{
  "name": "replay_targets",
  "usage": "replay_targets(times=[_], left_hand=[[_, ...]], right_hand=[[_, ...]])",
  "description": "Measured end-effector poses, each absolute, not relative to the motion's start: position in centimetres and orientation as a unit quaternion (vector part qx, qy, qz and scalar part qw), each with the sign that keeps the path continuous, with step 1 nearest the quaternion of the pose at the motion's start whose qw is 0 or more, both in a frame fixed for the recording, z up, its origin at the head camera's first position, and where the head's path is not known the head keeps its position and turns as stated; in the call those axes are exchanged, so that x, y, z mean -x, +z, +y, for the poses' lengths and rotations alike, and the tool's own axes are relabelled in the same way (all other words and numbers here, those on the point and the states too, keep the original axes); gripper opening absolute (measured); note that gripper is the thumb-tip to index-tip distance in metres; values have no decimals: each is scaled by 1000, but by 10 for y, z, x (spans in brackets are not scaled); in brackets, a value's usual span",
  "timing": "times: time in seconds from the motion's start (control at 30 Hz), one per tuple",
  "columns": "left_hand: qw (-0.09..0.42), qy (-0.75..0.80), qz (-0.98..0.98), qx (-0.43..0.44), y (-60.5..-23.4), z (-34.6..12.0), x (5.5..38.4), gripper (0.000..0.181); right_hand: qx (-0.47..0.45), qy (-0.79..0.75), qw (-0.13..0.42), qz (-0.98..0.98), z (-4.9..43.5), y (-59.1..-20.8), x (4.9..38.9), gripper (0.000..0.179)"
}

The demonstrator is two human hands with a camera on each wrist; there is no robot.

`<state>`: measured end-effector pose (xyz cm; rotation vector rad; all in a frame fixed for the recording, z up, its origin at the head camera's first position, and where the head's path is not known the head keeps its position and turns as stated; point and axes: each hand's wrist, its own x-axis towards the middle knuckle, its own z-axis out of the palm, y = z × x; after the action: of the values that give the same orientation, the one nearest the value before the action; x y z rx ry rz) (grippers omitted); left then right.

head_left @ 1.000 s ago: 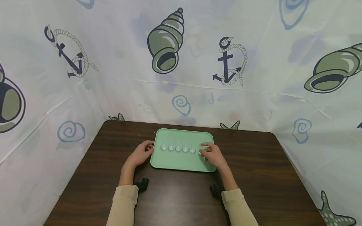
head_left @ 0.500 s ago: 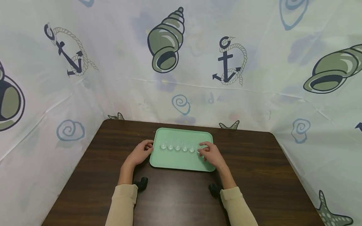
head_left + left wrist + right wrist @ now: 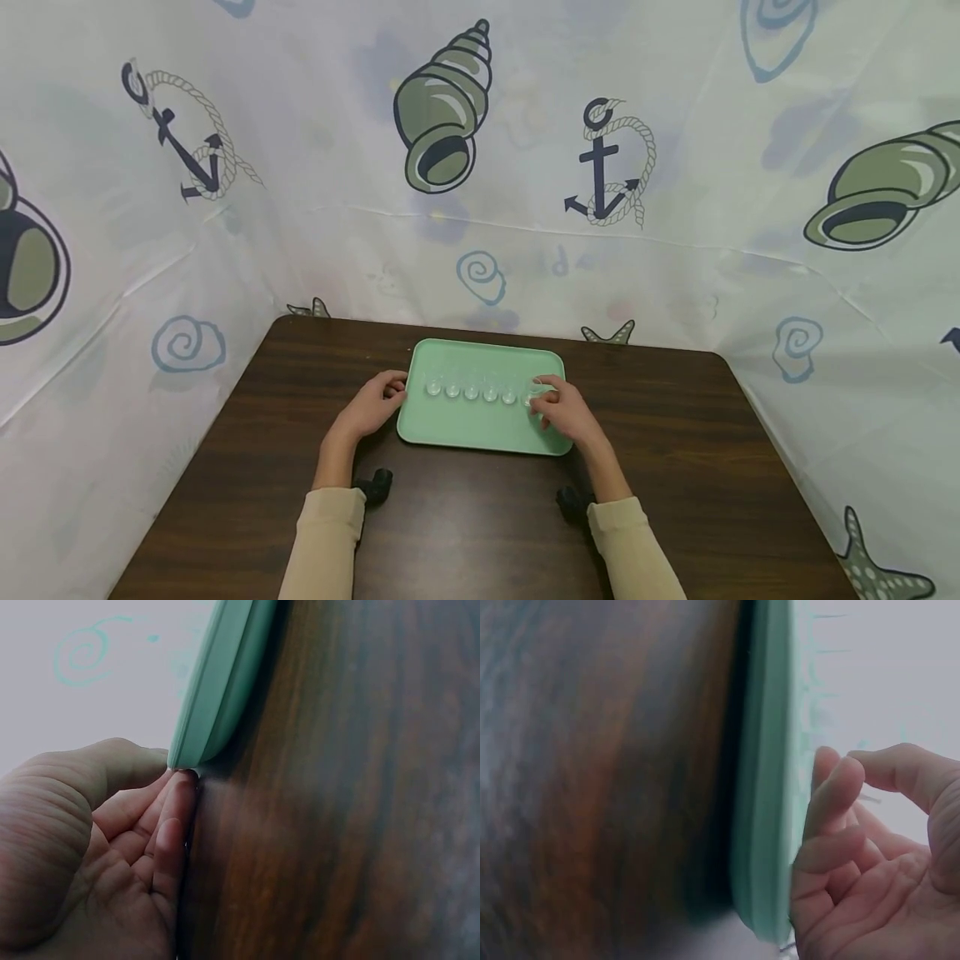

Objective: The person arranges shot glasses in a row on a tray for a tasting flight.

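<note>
A mint-green tray (image 3: 465, 427) lies on the dark wooden table, with several small clear cups (image 3: 471, 392) lined up across its middle. At the tray's left edge, my left hand (image 3: 371, 406) pinches the rim; in the left wrist view the thumb (image 3: 127, 766) and curled fingers meet right at the tray's corner. Over the right side of the tray, my right hand (image 3: 566, 412) pinches the clear cup (image 3: 528, 399) at the right end of the row, which the fingers partly hide. The right wrist view shows its thumb (image 3: 900, 769) and fingertips close together above the rim.
The dark wood-grain table (image 3: 480, 533) spreads around the tray. Behind it and at both sides hangs a pale curtain (image 3: 525, 275) printed with shells and anchors. A black wrist mount (image 3: 378, 486) sits at the left wrist, another (image 3: 573, 504) at the right.
The right fingers and the end cup have shifted very slightly towards the row. The left hand stays at the tray's edge; the other cups keep their places.
</note>
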<state>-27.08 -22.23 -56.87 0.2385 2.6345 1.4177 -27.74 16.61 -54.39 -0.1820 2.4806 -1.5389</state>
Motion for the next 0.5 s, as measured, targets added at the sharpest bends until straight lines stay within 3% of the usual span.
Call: replay_targets(times=[0.23, 0.5], left_hand=[[82, 457, 882, -75, -569, -229, 269, 48], [125, 403, 904, -70, -542, -243, 272, 52]], right_hand=[[67, -520, 131, 841, 173, -534, 275, 50], [76, -502, 94, 856, 193, -520, 279, 45]])
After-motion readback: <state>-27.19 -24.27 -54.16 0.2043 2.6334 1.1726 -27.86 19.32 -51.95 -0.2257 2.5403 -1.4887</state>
